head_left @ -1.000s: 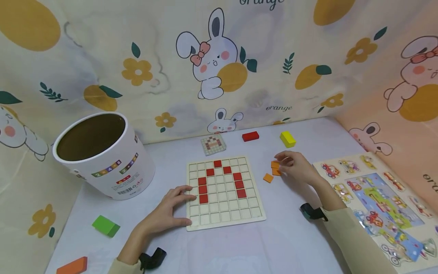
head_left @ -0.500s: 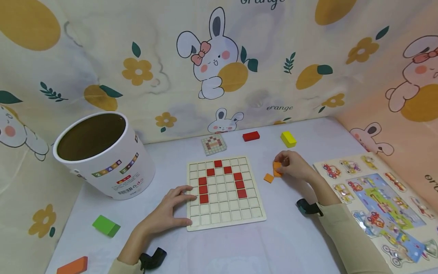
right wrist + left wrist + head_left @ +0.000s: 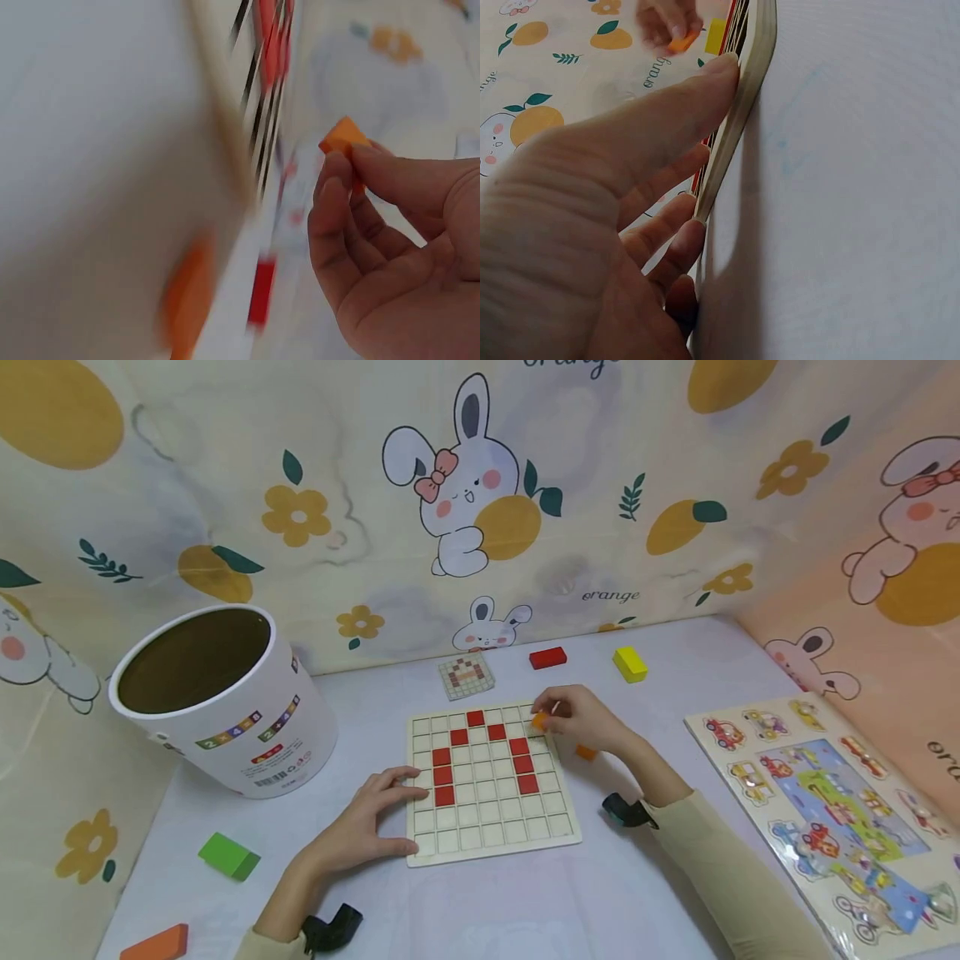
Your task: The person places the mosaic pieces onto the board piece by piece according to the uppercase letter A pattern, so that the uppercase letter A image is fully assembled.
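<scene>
Orange tile (image 3: pixel 540 721) sits pinched in your right hand (image 3: pixel 581 718), just over the upper right corner of the grid board (image 3: pixel 491 843). Your left hand (image 3: pixel 367 827) lies relaxed, fingers straight against the board's left edge on the worktop (image 3: pixel 525 902). Another orange piece (image 3: pixel 586 752) lies beside the board.

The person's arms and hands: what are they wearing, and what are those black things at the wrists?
Both hands are bare: no gloves and no rings that show. The left hand and right hand come out of long, light beige sleeves. A small black device sits at each wrist, the left wrist device and the right wrist device, likely the wrist cameras. No cables show.
</scene>
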### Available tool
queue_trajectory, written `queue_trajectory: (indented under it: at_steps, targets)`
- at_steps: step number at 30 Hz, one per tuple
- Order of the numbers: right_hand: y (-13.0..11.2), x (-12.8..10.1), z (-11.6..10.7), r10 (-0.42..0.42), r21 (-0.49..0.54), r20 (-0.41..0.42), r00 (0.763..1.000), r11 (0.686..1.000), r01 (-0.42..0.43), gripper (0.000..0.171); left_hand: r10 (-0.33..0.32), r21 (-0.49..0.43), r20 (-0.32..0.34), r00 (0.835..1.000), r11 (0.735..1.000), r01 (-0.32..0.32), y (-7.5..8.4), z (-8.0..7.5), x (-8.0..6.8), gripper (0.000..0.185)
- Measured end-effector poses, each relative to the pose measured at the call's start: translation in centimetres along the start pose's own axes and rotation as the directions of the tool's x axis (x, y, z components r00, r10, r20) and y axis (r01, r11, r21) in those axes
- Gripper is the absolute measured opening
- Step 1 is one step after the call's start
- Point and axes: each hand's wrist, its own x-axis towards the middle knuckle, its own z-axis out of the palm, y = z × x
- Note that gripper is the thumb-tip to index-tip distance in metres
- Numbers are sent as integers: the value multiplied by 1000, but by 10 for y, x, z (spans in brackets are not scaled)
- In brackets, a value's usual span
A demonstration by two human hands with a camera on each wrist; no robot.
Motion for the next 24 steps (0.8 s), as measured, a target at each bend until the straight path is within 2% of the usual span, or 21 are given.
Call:
queue_trajectory:
  at_steps: [3,6,9,12,20,24]
  targets:
    - [-20,17,26,-76,37,116,990,997,72,16,-1,6,1,1000,1000,1,0,0,0,62]
    - [-36,31,50,-144,71,232,962,989,131,14,3,15,2,1000,1000,-3,0,0,0,62]
    - [-45,41,68,-189,61,306,933,982,179,13,10,12,6,1000,1000,-10,1,0,0,63]
    - [-48,46,79,-195,33,333,922,980,195,14,15,3,9,1000,1000,-15,1,-1,1,64]
    - [-51,46,85,-118,3,352,929,992,125,15,17,13,12,1000,1000,-18,-1,0,2,62]
    - [-53,43,87,-118,-2,348,930,992,127,14,13,0,9,1000,1000,-13,0,-1,1,62]
